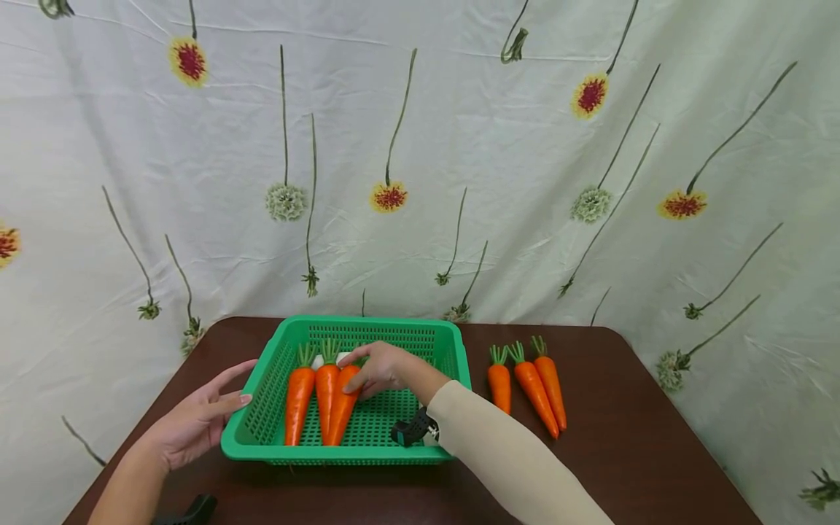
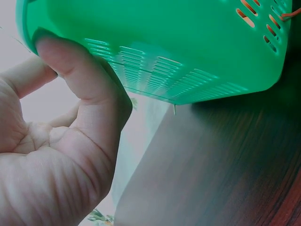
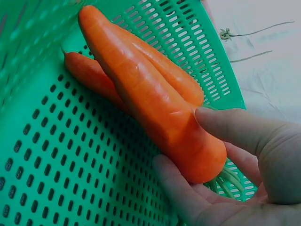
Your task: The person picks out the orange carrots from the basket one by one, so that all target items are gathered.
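Observation:
A green plastic basket [image 1: 341, 453] with slotted walls sits on the table. Inside it are three orange carrots with green stem tufts; the left carrot [image 1: 300, 401] and middle carrot [image 1: 325, 394] lie side by side. My right hand [image 1: 383, 368] holds the rightmost carrot [image 3: 155, 103] by its thick end, thumb on one side and fingers on the other. This carrot lies partly over the others. At the basket's left rim, my left hand [image 1: 200, 419] touches with the thumb, its fingers loosely extended; in the left wrist view the thumb [image 2: 70, 61] meets the rim.
Three more carrots [image 1: 534, 386] lie on the dark brown table [image 1: 630, 437] right of the basket. Small white things [image 1: 318, 362] show behind the carrots in the basket, mostly hidden. A white flower-printed cloth [image 1: 420, 146] hangs behind the table.

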Demonstrator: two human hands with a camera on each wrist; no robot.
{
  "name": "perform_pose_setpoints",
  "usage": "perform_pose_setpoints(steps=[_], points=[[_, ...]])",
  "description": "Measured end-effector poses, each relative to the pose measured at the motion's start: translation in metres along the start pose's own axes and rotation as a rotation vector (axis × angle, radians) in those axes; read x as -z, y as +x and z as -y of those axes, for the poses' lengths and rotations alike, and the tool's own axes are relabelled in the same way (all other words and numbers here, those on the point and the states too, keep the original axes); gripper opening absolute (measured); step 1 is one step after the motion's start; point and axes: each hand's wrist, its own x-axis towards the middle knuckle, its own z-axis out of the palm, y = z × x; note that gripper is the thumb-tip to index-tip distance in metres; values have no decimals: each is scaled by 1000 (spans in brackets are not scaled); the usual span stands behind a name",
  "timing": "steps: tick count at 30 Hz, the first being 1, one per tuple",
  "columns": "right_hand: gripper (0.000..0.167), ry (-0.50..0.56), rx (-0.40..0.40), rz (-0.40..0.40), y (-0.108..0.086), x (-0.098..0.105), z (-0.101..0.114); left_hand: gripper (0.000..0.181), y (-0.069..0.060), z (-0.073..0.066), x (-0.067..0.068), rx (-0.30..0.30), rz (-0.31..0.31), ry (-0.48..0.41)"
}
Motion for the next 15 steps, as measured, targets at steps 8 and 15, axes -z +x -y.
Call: perform_pose_setpoints(steps=[8,15], points=[[48,8,9,13,-2,3,-2,66,-1,0,1,2,-7,9],[51,38,36,14,-6,10,1,65,0,0,0,-1,-7,9]])
